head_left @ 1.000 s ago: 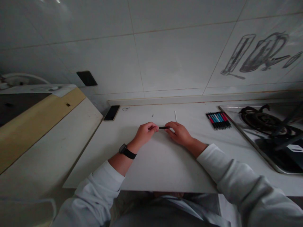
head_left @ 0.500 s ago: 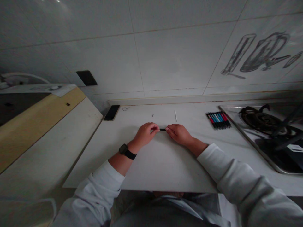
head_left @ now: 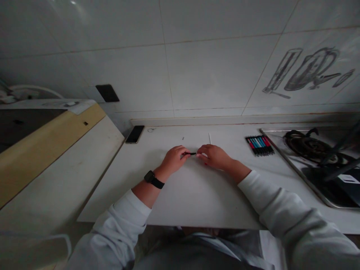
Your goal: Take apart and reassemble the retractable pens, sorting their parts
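Note:
Over the middle of the white table, my left hand (head_left: 174, 157) is closed in a pinch round a short black pen part (head_left: 192, 153). My right hand (head_left: 214, 156) has its fingertips pinched at the part's right end. Most of the part is covered by fingers, so its shape is hard to make out. Just behind my right hand lies a thin white stick, like a pen refill (head_left: 209, 138). A tiny grey piece (head_left: 183, 138), too small to name, lies behind my left hand.
A row of several pens (head_left: 259, 145) with red, blue and black parts lies to the right. Beyond it is a gas stove (head_left: 303, 172) with a metal rim. A phone (head_left: 135, 134) and a small ring (head_left: 151, 130) lie at the back left, near the tiled wall (head_left: 208, 75).
The pen part has tilted slightly, and more of it shows at my left fingertips. My right fingers have loosened and shifted a little at its end. The camera view has moved slightly.

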`<state>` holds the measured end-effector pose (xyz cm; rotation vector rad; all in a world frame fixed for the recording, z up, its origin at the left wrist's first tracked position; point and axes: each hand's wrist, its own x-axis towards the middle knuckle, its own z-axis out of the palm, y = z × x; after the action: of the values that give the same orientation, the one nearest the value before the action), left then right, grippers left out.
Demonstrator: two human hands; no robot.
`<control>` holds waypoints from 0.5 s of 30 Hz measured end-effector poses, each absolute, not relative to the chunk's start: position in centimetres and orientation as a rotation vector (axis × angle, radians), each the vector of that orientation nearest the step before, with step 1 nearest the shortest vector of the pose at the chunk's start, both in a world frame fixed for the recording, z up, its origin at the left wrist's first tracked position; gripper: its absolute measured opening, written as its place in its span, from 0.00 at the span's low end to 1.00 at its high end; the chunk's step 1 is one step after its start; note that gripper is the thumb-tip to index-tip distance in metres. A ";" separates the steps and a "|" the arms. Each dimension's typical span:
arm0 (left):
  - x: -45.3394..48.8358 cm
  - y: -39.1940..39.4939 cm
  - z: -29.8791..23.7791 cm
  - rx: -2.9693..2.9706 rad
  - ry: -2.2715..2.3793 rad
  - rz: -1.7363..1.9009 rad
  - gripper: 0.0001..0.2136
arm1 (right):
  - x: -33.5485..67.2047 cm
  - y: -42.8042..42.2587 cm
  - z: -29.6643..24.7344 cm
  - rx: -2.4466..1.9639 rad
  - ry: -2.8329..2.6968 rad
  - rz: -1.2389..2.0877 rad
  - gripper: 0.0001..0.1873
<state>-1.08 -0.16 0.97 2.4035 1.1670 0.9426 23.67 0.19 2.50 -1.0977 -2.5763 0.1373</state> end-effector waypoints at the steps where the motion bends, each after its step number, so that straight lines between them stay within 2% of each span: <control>1: -1.2 0.1 0.9 2.358 1.217 1.003 0.04 | 23.9 1.0 2.9 -1.135 -2.568 0.129 0.18; 7: -2.1 1.6 0.1 1.996 1.418 1.249 0.08 | 23.6 6.9 4.5 -1.297 -2.622 0.118 0.11; 15: -2.9 3.2 -1.5 1.758 1.474 1.290 0.11 | 18.6 12.0 2.7 -1.285 -2.762 0.062 0.20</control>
<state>-2.88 3.23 -1.51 1.7584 1.4738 1.2898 18.59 12.00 2.72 -1.2850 -2.7623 0.0617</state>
